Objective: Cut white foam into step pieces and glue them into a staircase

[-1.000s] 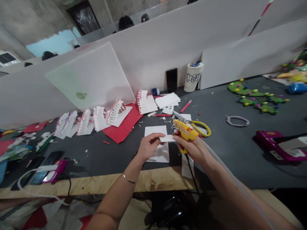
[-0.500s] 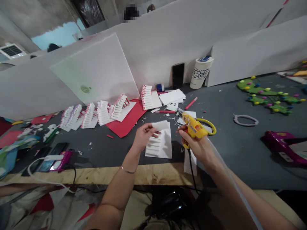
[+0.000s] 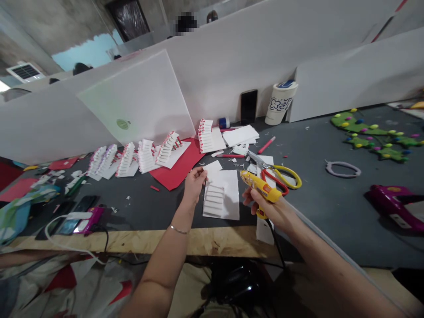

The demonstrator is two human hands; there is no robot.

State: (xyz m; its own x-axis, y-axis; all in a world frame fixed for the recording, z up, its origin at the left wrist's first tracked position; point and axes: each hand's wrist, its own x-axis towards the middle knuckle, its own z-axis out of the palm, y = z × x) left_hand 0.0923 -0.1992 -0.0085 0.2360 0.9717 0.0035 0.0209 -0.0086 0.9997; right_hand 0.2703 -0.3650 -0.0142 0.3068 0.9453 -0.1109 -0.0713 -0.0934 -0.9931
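Observation:
My left hand [image 3: 195, 184] pinches a small piece of white paper [image 3: 213, 166] just above the table. Below it lies a white card [image 3: 232, 196] with a ladder-like row of thin white strips [image 3: 213, 202] along its left part. My right hand [image 3: 265, 204] is wrapped round a yellow hot glue gun [image 3: 260, 184], its nozzle pointing up and left, to the right of the card. A clear glue stick trails back from the gun along my forearm. Scissors [image 3: 287, 176] with yellow and red handles lie just beyond the gun, partly hidden by it.
Several white folded pieces with red edges [image 3: 147, 155] stand at the back left, near a red sheet [image 3: 185, 165]. A phone [image 3: 249, 106] and a paper cup [image 3: 281, 102] stand against the white partition. Paper scraps, red pens [image 3: 266, 145] and a purple device [image 3: 394, 207] lie about.
My left hand has drawn the paper piece up and left, uncovering the strips on the card. The glue gun has moved down and nearer, so more of the scissors shows.

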